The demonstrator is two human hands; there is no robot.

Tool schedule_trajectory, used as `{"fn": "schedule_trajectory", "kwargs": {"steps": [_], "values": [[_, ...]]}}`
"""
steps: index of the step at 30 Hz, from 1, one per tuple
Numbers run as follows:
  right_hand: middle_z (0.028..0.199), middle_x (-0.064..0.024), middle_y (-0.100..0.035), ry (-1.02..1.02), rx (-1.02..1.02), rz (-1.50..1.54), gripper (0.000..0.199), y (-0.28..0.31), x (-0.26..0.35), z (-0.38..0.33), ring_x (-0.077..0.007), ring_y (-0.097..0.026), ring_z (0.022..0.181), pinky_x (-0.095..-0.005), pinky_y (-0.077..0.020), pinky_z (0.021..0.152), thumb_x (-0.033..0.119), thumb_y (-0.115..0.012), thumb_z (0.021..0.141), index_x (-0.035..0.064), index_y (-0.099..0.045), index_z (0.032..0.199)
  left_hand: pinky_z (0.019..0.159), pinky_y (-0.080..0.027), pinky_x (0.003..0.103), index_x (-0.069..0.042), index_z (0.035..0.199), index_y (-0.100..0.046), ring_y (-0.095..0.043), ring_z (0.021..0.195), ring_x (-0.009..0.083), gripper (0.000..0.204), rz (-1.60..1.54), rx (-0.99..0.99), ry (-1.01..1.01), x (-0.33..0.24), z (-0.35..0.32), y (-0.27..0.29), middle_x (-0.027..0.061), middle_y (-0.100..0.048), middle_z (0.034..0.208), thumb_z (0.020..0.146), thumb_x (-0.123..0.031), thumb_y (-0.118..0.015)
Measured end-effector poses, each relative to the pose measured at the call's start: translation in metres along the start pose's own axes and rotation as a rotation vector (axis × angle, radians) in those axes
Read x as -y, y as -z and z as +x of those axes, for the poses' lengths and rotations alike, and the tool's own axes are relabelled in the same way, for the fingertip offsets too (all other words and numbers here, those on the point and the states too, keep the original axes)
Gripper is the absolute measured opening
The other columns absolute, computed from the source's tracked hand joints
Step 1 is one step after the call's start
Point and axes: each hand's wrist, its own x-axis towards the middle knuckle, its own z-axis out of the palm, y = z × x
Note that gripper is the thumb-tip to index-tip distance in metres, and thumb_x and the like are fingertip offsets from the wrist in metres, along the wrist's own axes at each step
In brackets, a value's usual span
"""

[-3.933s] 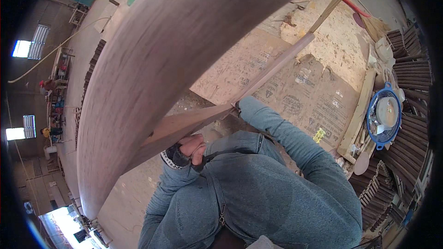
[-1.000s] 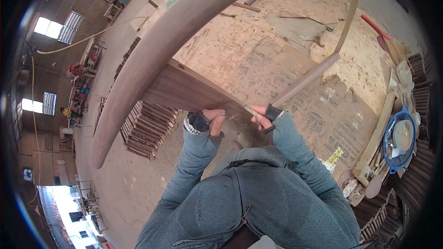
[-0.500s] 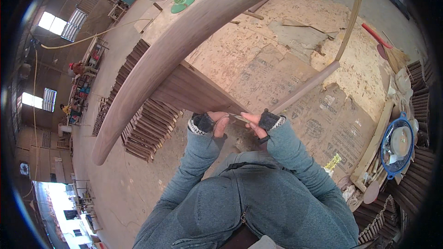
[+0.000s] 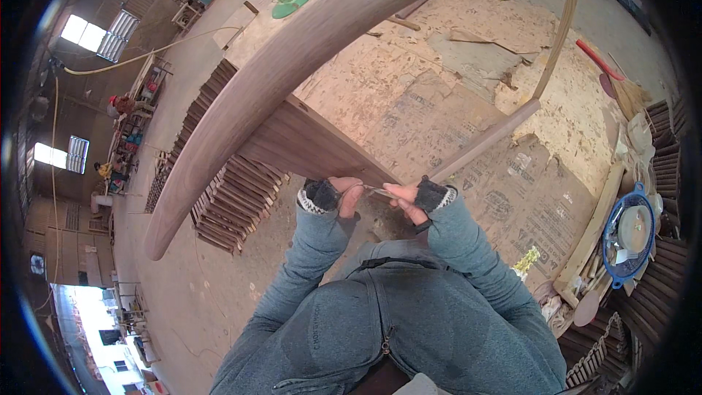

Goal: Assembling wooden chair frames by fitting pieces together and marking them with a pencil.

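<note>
My left hand (image 4: pixel 344 192) and my right hand (image 4: pixel 411 197) are close together in front of my lower body, both in dark fingerless gloves. Fingertips of each pinch a thin, pale strip (image 4: pixel 375 191), too small to tell its kind. Just beyond the hands is the near edge of a flat brown wooden panel (image 4: pixel 311 139). It joins a large, smooth, curved wooden beam (image 4: pixel 292 51) that sweeps across from lower left to the top. To the right of my right hand, a slimmer wooden bar (image 4: pixel 486 137) runs away from me; the hands partly hide its near end.
Stacked wooden slats (image 4: pixel 238 201) stand at the left. Worn cardboard (image 4: pixel 512 197) covers the surface beyond my hands. A blue basket (image 4: pixel 615 278), a broom (image 4: pixel 630 95) and more slats line the right. A green-based fan (image 4: pixel 291 4) stands far off; people work at the left wall.
My right hand has shifted slightly to the right, and its fingers have turned a little. The left hand stays almost in place, and both keep their pinch.
</note>
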Motion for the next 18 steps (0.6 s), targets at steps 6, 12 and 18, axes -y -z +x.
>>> {"fn": "schedule_trajectory", "kwargs": {"steps": [6, 12, 18], "values": [[0.080, -0.0039, -0.062, -0.388, -0.197, 0.156, 0.029, 0.009, -0.051, -0.024, -0.0100, -0.051, 0.066, -0.0241, -0.0428, 0.060, 0.012, -0.048, 0.088, 0.0054, -0.055, 0.115, 0.055, -0.043, 0.028, -0.002, 0.085, -0.059, -0.053, 0.059, 0.0171, 0.007, -0.169, -0.049, 0.172, 0.002, -0.008, -0.008, 0.0080, -0.056, 0.069, 0.082, -0.008, -0.057], [0.074, -0.0084, -0.060, -0.603, -0.186, -0.145, 0.030, -0.001, -0.160, -0.064, -0.0186, -0.052, 0.062, -0.0305, -0.0432, 0.059, 0.011, -0.050, 0.083, 0.0109, -0.058, 0.112, 0.059, -0.043, 0.026, 0.000, 0.087, -0.059, -0.053, 0.063, 0.0151, 0.009, -0.130, -0.057, 0.021, 0.007, -0.011, -0.014, 0.0074, -0.057, 0.073, 0.082, -0.007, -0.056], [0.086, -0.0162, -0.059, -0.719, 0.066, -0.499, 0.035, -0.020, -0.192, -0.077, -0.0341, -0.058, 0.079, -0.0423, -0.0455, 0.067, 0.014, -0.050, 0.078, 0.0180, -0.057, 0.111, 0.061, -0.043, 0.027, 0.000, 0.089, -0.058, -0.054, 0.063, 0.0167, 0.009, -0.091, -0.047, 0.006, 0.008, -0.014, -0.015, 0.0088, -0.058, 0.073, 0.082, -0.006, -0.056]]}}
